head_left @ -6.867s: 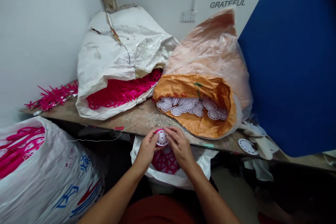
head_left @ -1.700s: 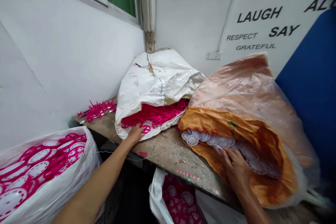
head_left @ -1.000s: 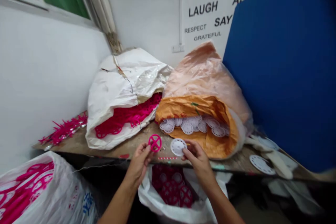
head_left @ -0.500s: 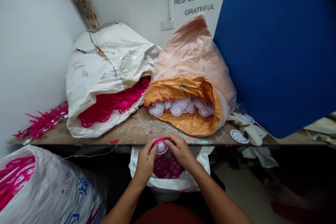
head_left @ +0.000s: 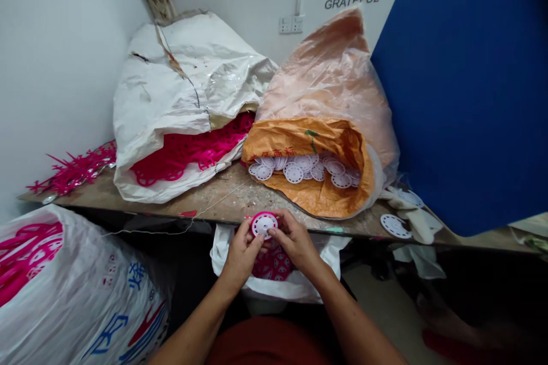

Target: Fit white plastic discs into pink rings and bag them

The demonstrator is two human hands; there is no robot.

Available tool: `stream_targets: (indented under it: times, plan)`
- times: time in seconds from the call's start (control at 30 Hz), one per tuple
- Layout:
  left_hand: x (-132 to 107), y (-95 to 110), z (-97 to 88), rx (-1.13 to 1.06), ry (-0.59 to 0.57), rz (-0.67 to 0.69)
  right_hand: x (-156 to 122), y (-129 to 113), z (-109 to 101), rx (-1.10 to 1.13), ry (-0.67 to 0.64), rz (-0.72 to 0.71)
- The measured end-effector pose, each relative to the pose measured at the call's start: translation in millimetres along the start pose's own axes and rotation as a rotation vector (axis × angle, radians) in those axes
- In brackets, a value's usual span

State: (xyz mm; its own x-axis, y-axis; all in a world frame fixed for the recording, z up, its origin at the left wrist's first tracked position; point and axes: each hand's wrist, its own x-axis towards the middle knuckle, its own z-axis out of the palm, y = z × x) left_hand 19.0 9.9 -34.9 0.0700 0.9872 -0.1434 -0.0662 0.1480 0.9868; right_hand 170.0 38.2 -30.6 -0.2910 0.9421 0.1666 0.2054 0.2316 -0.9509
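Note:
Between my two hands is a round white plastic disc with a pink rim [head_left: 264, 224], its flat face turned up toward me. My left hand [head_left: 242, 251] is closed on its left edge, thumb below the face. My right hand [head_left: 294, 241] grips the right side, with the thumb pressing on the disc's lower front. Below them hangs an open white bag [head_left: 295, 292] holding pink and white pieces [head_left: 274, 263], partly hidden by my hands. Straight ahead, an orange-lined sack [head_left: 317, 197] lies open with many white slotted discs [head_left: 294, 172] inside.
A white sack [head_left: 180, 85] of pink plastic parts [head_left: 184, 154] lies on the workbench [head_left: 222, 197], left. Another full bag [head_left: 107, 296] stands lower left. Spiky pink pieces [head_left: 77, 168] sit at the far left. A loose white disc [head_left: 395, 226] lies near a blue panel [head_left: 454, 97].
The disc has been tilted so its flat white face now points up at me. Both hands have turned with it, and the right thumb now lies on its face. The camera view has shifted slightly.

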Motion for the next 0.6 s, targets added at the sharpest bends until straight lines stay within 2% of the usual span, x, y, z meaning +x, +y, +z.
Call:
stream_targets:
  times: [0.1,0.2,0.27,0.33,0.47,0.6]
  plan:
    - [-1.4,0.3,-8.2,0.107,-0.052,0.0,1.9,-0.8,-6.1,-0.059,-0.055,-0.001]
    - [-6.5,11.0,-26.8,0.397,-0.045,0.055,7.6,3.1,-21.0,-0.18,0.008,-0.023]
    - [-6.3,21.9,-44.7,0.574,0.033,0.09,14.3,13.4,-34.1,-0.278,0.109,-0.03]
    - [3.3,33.8,-67.5,0.682,0.165,0.15,22.2,29.6,-46.1,-0.359,0.198,-0.04]
    - [55.8,58.1,-131.1,0.876,0.487,0.361,31.6,65.4,-58.7,-0.559,0.28,-0.164]
    - [122.9,87.2,-199.5,0.919,0.718,0.4,35.1,92.0,-61.8,-0.849,0.296,-0.373]
